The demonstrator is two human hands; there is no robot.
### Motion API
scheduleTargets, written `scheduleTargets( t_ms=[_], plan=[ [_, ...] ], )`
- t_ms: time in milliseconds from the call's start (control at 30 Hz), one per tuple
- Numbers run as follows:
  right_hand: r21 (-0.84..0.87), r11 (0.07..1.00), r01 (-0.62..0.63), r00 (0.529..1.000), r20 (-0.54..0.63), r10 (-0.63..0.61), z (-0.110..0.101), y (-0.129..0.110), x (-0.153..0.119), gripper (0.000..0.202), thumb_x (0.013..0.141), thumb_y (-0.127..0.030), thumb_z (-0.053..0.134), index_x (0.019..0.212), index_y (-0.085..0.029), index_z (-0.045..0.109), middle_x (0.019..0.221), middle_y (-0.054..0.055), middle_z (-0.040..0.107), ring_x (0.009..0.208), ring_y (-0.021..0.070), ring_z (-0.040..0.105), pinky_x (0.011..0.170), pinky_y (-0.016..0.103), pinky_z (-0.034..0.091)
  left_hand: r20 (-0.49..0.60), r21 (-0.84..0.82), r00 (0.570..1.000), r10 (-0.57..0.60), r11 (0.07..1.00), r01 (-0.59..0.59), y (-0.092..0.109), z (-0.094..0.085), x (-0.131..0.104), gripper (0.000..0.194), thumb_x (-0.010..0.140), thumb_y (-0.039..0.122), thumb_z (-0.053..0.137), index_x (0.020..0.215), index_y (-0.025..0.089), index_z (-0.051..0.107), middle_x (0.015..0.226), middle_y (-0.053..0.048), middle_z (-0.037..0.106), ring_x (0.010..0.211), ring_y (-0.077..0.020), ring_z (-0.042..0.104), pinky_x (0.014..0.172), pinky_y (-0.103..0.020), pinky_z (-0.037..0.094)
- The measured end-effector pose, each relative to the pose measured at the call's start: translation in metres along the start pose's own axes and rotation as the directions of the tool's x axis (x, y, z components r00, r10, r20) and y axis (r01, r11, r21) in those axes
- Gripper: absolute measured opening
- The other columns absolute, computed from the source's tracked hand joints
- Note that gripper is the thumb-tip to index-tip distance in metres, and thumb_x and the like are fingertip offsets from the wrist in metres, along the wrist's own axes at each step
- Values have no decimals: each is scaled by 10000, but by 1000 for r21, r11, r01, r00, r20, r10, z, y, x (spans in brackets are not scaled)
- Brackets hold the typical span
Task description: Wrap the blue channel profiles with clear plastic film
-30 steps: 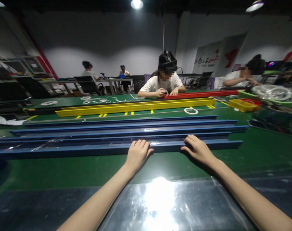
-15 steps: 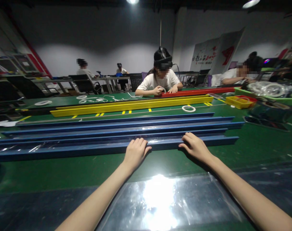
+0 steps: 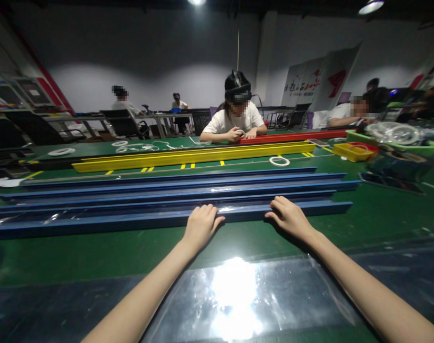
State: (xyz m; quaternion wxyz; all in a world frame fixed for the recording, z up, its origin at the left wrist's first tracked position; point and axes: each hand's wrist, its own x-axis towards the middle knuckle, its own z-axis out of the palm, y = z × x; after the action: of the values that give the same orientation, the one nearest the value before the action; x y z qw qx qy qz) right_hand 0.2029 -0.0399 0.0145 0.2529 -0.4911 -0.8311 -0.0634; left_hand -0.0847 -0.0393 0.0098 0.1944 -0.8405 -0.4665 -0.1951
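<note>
Several long blue channels (image 3: 109, 224) lie side by side across the green table, with clear film showing inside the nearest one. My left hand (image 3: 201, 223) is closed over the near wall of that front channel, fingers hooked over its top edge and thumb on my side. Farther right, my right hand (image 3: 290, 216) grips the same wall in the same way, near the channel's right end. The fingertips of both hands are hidden inside the channel. A sheet of clear plastic (image 3: 181, 305) lies under my forearms and reflects a bright light.
Beyond the blue channels are yellow channels (image 3: 195, 155), a white tape roll (image 3: 279, 161) and a red channel (image 3: 295, 136). A co-worker (image 3: 234, 112) leans over the red one, holding a white ring. Yellow (image 3: 354, 152) and green bins (image 3: 426, 148) stand at right.
My hands keep the same hold on the front channel. The view has shifted very slightly, so the table and channels appear a little farther left.
</note>
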Motion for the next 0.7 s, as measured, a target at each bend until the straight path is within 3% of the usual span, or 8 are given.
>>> scheduleTargets(
  t_ms=[700],
  plan=[
    [-7, 1000, 4, 1000, 8, -3, -1, 0, 0, 168, 861, -330, 465, 754, -206, 502, 787, 49, 542, 766, 190, 508, 649, 284, 394, 30, -22, 1000, -10, 1000, 11, -3, 0, 1, 309, 893, 429, 419, 779, 169, 540, 754, -43, 593, 719, -178, 543, 644, -289, 358]
  ],
)
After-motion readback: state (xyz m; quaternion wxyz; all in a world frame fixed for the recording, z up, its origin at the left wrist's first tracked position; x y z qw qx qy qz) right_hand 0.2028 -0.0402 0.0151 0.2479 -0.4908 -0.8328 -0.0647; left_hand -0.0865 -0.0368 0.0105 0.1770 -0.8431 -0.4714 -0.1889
